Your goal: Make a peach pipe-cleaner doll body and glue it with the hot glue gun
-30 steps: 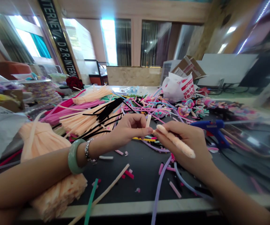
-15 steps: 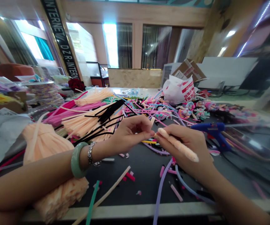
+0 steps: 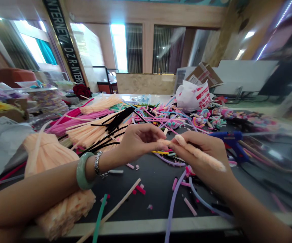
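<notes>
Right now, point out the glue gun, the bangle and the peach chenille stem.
blue glue gun (image 3: 230,137), head view, its body
green bangle (image 3: 81,172), head view, its band
peach chenille stem (image 3: 200,156), head view, its middle

We see matt, fuzzy chenille, rough to the eye, on the peach pipe-cleaner stick (image 3: 199,156). The glue gun (image 3: 230,143) is glossy blue plastic. Our bangle (image 3: 83,170) looks like polished green stone, our bracelet (image 3: 98,163) like shiny metal. The table (image 3: 156,194) has a matt black top, and the crumpled bag (image 3: 193,96) is thin white plastic.
</notes>
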The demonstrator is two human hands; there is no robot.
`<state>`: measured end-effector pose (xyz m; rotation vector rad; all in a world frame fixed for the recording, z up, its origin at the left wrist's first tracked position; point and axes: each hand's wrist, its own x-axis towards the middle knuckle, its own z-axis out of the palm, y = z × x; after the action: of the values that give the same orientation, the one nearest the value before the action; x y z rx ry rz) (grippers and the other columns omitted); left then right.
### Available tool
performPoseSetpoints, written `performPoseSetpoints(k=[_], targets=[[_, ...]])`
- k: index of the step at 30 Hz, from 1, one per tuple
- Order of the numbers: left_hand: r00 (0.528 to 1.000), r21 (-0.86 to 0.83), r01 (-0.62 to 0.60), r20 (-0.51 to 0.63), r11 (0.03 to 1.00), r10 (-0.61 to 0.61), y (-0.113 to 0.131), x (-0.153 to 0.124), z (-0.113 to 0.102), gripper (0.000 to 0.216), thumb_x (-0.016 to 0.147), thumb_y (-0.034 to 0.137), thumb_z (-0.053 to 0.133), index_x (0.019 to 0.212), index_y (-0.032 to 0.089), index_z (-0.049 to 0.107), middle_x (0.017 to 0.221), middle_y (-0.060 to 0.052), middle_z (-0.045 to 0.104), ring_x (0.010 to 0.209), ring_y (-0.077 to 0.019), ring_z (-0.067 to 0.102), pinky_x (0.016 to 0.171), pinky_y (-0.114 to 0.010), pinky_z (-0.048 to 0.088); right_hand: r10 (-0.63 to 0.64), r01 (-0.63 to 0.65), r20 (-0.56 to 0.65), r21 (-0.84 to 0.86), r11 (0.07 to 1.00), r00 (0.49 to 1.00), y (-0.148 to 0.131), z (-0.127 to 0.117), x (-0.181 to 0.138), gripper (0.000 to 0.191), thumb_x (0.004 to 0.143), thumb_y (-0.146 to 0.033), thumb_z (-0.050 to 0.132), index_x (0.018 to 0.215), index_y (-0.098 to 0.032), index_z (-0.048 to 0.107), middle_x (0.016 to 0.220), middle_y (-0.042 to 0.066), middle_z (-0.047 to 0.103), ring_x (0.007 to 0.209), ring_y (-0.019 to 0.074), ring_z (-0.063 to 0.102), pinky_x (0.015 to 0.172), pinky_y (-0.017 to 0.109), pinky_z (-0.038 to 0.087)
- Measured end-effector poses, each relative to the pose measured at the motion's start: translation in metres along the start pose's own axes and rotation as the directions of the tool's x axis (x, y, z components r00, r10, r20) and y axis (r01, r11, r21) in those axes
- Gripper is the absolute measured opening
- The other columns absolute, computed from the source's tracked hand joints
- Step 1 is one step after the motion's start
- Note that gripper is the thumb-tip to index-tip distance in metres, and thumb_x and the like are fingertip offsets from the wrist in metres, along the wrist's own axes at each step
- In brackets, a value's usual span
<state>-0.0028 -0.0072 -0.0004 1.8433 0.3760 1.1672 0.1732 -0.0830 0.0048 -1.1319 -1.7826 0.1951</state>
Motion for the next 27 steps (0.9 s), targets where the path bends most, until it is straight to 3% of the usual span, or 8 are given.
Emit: performPoseSetpoints(k=[5,13,20,23,27], targets=[[1.000,-0.027,-0.015,0.011,1.000,0.015,0.002,-0.001,0.001,0.023,0.058,0.015,0.081,0.076,0.012,0.066,0.066,-0.001,0.068,0.059,-0.0097,0.065,0.056,-0.017,0.055,0.024,-0.024,-0.011,0.022,0.999,1.000,-0.003,-0.001,0.001,0.010,0.080,-0.029,0.064,0.076,-0.022,0.068,0.062,-0.003,0.060,0.057,0.0111,0.053,0.053,0.025,0.040],[0.990,0.083,-0.137,0.019,0.987,0.136,-0.004,0.000,-0.001,0.010,0.072,0.017,0.072,0.080,0.012,0.068,0.070,-0.003,0.069,0.062,-0.0092,0.064,0.058,-0.017,0.054,0.024,-0.023,-0.041,0.023,0.999,0.999,-0.003,-0.002,0.001,0.010,0.079,-0.028,0.065,0.074,-0.020,0.068,0.058,-0.003,0.058,0.055,0.0112,0.054,0.050,0.024,0.040],[0.908,0.314,-0.412,0.060,0.855,0.416,-0.008,0.007,-0.009,0.011,0.068,0.015,0.076,0.078,0.016,0.072,0.080,-0.004,0.066,0.077,-0.0122,0.062,0.072,-0.025,0.051,-0.029,0.030,-0.052,0.008,1.000,0.998,0.000,0.000,0.001,0.010,0.080,-0.027,0.065,0.076,-0.019,0.068,0.064,-0.003,0.062,0.057,0.0089,0.051,0.053,0.022,0.040],[0.913,0.267,-0.407,0.079,0.873,0.401,-0.007,0.007,-0.008,0.009,0.070,0.015,0.075,0.078,0.016,0.071,0.079,-0.005,0.068,0.079,-0.0143,0.063,0.076,-0.029,0.051,-0.050,0.050,-0.065,0.007,0.999,0.997,0.000,0.001,0.000,0.008,0.081,-0.026,0.065,0.076,-0.019,0.067,0.063,-0.004,0.061,0.056,0.0081,0.050,0.054,0.022,0.039],[0.968,0.235,-0.252,0.062,0.939,0.244,-0.003,0.002,-0.003,0.006,0.073,0.018,0.073,0.077,0.014,0.070,0.072,-0.003,0.069,0.070,-0.0122,0.062,0.068,-0.026,0.050,-0.051,0.051,-0.061,-0.009,0.999,0.997,0.000,0.001,0.000,0.009,0.081,-0.026,0.064,0.075,-0.020,0.066,0.062,-0.003,0.059,0.056,0.0092,0.050,0.053,0.023,0.038]])
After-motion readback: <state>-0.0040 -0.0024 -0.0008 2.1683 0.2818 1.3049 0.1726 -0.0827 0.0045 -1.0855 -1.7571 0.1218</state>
